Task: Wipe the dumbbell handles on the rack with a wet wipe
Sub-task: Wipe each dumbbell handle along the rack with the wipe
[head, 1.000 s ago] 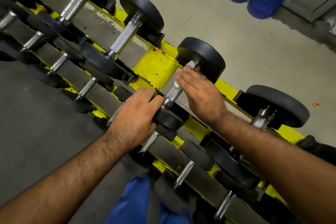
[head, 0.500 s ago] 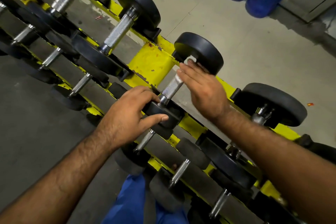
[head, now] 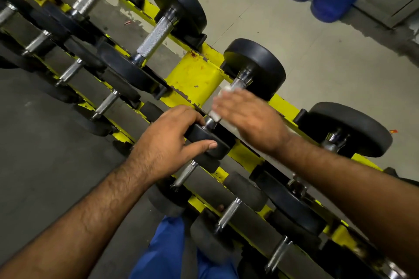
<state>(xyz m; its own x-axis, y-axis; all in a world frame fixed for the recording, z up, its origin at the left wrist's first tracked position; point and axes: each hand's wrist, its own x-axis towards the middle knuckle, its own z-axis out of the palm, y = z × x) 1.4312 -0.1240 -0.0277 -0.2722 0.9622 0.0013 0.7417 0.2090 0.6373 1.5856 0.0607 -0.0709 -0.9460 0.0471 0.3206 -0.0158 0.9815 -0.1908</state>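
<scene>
— Where is everything from where you stand?

— The yellow rack [head: 195, 79] runs slantwise below me, rows of dumbbells on it. The dumbbell [head: 254, 68] I'm working on lies across the upper rail, its far head beyond my fingers, its near head under my left hand [head: 167, 142].

— And your hands?

— My left hand grips that near head, fingers over the top, thumb along its edge. My right hand [head: 251, 120] lies over the handle [head: 238, 84], fingers fairly straight, pressing the white wet wipe [head: 221, 103] against the metal; the wipe peeks out by my fingertips.

— Anything different from half a second ago?

— My right hand has slid down the handle toward me, baring the top end. The left keeps its hold.
</scene>
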